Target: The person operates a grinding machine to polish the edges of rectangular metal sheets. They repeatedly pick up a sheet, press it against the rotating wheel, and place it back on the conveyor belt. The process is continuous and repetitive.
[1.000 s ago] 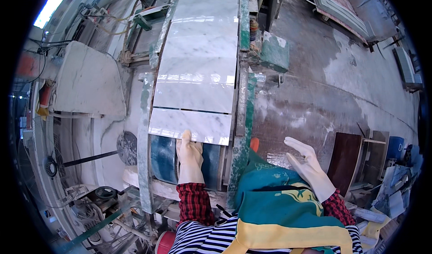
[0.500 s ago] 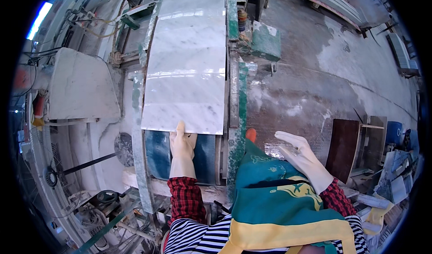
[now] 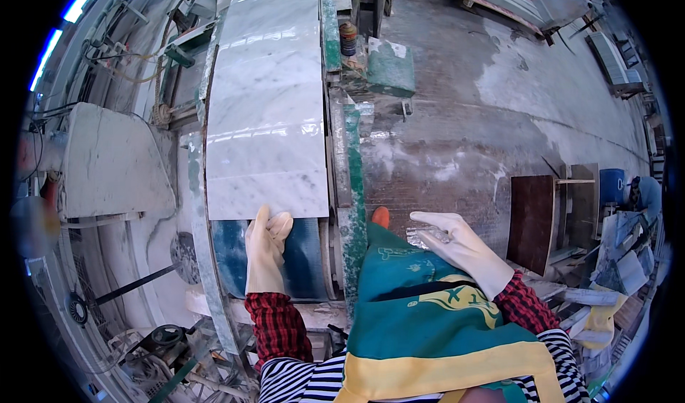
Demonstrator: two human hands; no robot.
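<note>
Right of the broad blue belt [image 3: 303, 253], the cream-gloved right hand [image 3: 464, 242] is open; over the belt, the cream-gloved left hand [image 3: 265, 249] half-curls, grip unclear, at the belt-borne rectangular white stone slab [image 3: 267, 191]; its far-side gap no longer shows, so the slab row [image 3: 264, 103] looks continuous

slab [image 3: 267, 139] on belt [image 3: 303, 260] | can [image 3: 347, 39] to right of slab

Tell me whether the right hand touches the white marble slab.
No, the right hand is to the right of the green rail, apart from the slab.
</note>
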